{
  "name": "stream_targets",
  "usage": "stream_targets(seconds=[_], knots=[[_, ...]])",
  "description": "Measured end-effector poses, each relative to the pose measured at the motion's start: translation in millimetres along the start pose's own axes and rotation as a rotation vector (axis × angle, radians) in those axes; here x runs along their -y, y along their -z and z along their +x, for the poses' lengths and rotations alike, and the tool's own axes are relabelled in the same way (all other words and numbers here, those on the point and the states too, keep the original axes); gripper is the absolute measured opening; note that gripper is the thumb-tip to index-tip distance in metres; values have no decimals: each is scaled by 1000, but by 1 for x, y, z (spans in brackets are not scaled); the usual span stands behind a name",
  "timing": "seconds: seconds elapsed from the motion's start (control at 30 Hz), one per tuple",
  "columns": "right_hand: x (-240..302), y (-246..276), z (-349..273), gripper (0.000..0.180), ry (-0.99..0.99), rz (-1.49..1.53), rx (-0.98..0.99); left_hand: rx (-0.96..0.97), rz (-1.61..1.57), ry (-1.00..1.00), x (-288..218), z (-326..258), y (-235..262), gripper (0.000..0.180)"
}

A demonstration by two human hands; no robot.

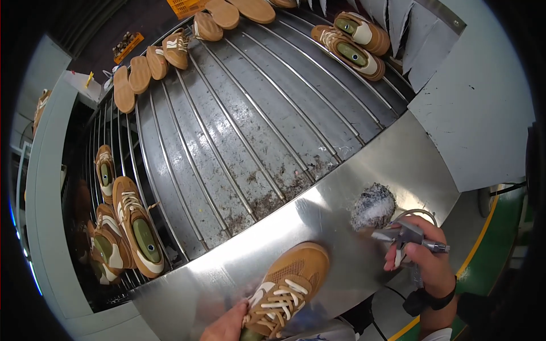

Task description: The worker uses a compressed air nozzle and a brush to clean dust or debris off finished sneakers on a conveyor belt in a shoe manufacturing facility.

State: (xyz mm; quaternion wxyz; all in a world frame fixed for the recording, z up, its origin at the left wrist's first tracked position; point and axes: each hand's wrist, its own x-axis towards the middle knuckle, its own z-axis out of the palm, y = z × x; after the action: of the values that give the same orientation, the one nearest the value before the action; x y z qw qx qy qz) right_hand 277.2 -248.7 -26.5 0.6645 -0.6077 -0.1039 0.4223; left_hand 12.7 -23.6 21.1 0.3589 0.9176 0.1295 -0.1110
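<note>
My left hand (225,325) grips a tan sneaker (287,287) with cream laces by its heel end, resting it on a shiny metal shelf (318,210) at the front. The toe points up and to the right. My right hand (424,256) holds a small metal spray gun (406,236) a little to the right of the shoe. Just above that hand lies a grey fluffy wad (372,206) on the shelf.
Beyond the shelf runs a wide conveyor of metal rods (239,113). Tan sneakers lie at its left edge (136,233), along the far left (148,68) and at the far right (352,42). A grey panel (478,113) stands on the right.
</note>
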Motion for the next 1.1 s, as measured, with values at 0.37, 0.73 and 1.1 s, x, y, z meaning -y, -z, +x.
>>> stream_targets(seconds=[0.37,0.73,1.1], knots=[[39,-41,102,34,-530,-104,578,14,-153,-50,19,7,-6,74],[-10,-17,10,34,-66,-208,256,-37,-162,-59,18,11,-4,65],[-94,-35,-73,38,305,-26,-19,126,-479,412,-6,13,1,81]])
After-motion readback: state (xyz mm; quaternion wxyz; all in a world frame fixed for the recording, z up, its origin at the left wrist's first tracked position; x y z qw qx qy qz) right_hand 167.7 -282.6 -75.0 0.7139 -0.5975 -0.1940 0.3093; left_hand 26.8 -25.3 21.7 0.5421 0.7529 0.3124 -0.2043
